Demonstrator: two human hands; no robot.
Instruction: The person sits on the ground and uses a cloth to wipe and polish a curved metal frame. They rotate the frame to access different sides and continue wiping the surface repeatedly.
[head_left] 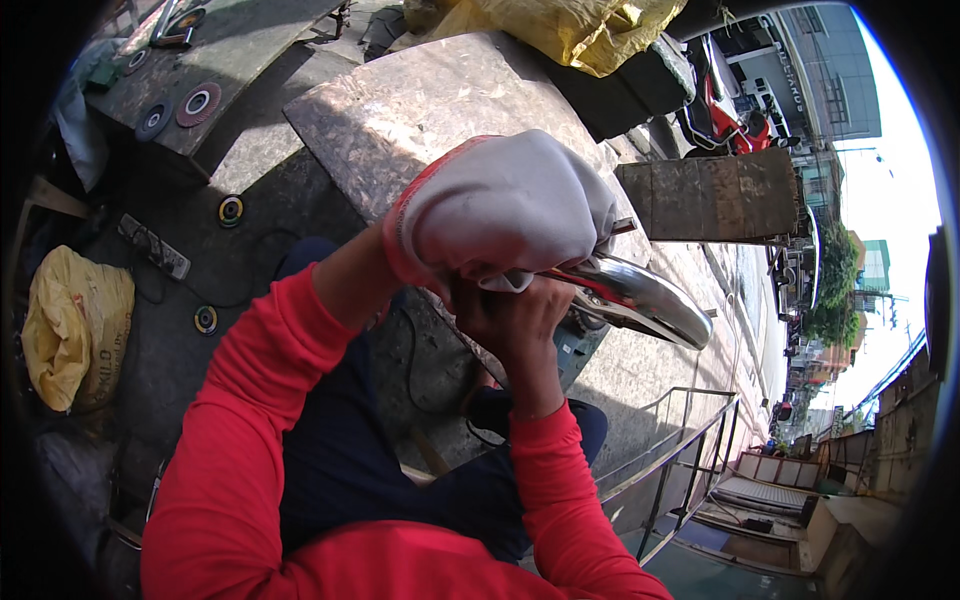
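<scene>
A loose grey-white cloth (505, 205) with a red edge covers my left hand from the wrist on, so its fingers are hidden. Just below the cloth is my right hand (515, 315), bare, its fingers curled closed. What they grip is hidden; the cloth's lower folds touch them. From beside my right hand a shiny, curved metal piece like a fender (650, 295) runs out to the right. Its near end disappears behind the hand and the cloth. Partly hidden under it is a grey-green boxy object (577, 350).
A worn board (400, 105) lies beyond my hands. At left are a bench (235, 50) with abrasive discs (198, 104), a power strip (155, 247), cords and a yellow sack (75, 325). A metal frame (670, 460) stands at right; a brown block (715, 197) is farther off.
</scene>
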